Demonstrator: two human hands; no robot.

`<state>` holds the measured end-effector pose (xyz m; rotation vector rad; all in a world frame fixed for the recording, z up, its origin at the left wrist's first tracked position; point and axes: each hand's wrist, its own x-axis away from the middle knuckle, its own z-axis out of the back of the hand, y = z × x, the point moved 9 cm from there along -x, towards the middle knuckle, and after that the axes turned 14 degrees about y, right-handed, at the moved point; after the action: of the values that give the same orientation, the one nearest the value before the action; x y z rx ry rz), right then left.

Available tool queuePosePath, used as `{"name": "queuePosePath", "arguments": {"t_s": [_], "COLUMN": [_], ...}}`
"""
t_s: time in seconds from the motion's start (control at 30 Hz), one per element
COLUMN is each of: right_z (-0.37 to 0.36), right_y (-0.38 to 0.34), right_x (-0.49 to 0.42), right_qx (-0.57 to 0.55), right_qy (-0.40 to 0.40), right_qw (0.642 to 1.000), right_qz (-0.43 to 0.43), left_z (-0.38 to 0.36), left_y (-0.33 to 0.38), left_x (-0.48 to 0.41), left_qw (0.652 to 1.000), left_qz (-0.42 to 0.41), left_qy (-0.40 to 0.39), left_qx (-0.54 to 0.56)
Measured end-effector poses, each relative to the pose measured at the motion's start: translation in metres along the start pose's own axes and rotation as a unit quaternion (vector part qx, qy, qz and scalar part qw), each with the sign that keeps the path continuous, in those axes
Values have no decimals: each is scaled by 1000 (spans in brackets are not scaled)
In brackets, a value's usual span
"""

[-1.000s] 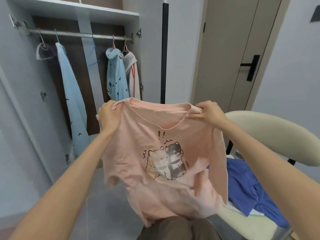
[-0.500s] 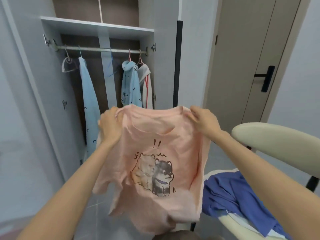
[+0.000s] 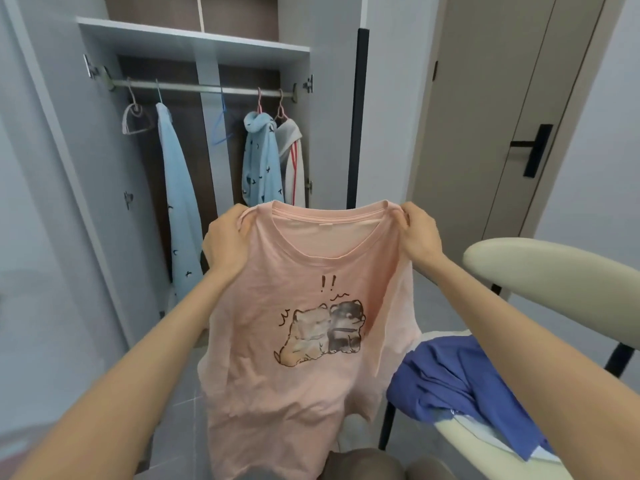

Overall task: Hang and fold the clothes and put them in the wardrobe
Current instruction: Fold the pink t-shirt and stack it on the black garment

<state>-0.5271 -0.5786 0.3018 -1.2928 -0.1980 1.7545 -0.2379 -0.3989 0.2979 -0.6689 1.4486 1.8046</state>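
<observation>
A pink T-shirt [image 3: 294,368] with a print of two cartoon dogs hangs spread in front of me, its front toward the camera. My left hand [image 3: 227,242] grips its left shoulder. My right hand [image 3: 417,230] pinches the right shoulder beside the neckline. The open wardrobe [image 3: 194,46] stands behind it, with a metal rail [image 3: 204,87]. On the rail hang a light blue garment [image 3: 180,202], a blue patterned hoodie [image 3: 261,164] and a white garment with red stripes [image 3: 294,161].
An empty white hanger [image 3: 133,121] and an empty blue hanger [image 3: 221,124] hang on the rail. A cream chair [image 3: 554,282] at the right holds a blue garment [image 3: 460,386]. A beige door [image 3: 512,109] with a black handle stands at the back right.
The shirt has been pulled taut and flat between my hands, its neckline now stretched wide. My hands have moved apart.
</observation>
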Motion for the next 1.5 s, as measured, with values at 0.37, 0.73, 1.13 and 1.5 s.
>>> {"name": "queuePosePath", "arguments": {"t_s": [0.37,0.73,1.13,1.5], "right_z": [167,399,578,647], "right_y": [-36,-40,-45,-100], "right_x": [-75,-73,-4,63], "right_qx": [-36,172,530,516], "right_qy": [224,398,407,569], "right_qw": [973,900,744,640], "right_qz": [-48,48,12,22], "left_z": [-12,-27,-34,16], "left_y": [151,333,484,543], "left_x": [-51,-36,53,89], "left_qw": [981,942,871,827], "left_qz": [-16,-46,-38,-18], "left_qy": [101,74,-52,-53], "left_qx": [165,324,487,560]}}
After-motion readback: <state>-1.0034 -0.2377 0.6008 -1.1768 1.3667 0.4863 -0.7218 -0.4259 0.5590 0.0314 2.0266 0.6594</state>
